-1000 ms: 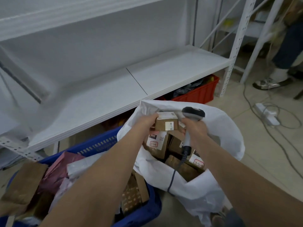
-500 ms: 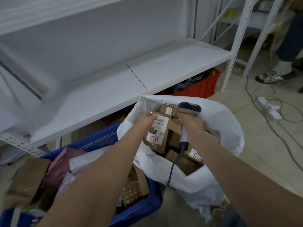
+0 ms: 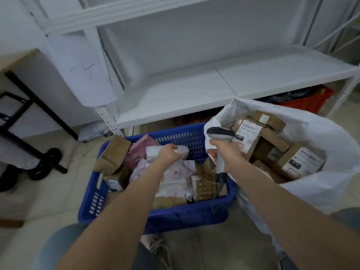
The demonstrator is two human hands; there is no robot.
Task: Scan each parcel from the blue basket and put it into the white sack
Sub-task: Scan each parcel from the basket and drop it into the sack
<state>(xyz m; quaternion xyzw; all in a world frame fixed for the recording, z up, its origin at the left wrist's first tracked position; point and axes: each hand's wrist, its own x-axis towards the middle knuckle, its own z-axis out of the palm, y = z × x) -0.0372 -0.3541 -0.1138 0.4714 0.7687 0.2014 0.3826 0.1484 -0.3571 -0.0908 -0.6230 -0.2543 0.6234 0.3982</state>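
Left hand (image 3: 169, 155) fingers (image 3: 174, 148) curl round a soft white parcel (image 3: 153, 152) at the basket's (image 3: 175, 217) far rim; the right hand (image 3: 226, 152) grips the scanner (image 3: 221, 133) over its right rim. The limp parcel may fold or slip in that grip and spoil the scan. The sack (image 3: 321, 137), just beside, looks nearly full; boxes (image 3: 251, 131) might spill.

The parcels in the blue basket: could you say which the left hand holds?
The small white bundle by the basket far wall; the left hand grips it alone.

Blue basket (image 3: 187, 214): mixed parcels; left hand (image 3: 170, 155) grips a white parcel (image 3: 151, 153). Right hand (image 3: 226, 152) holds scanner (image 3: 220, 133) beside white sack (image 3: 331, 139) of boxes.
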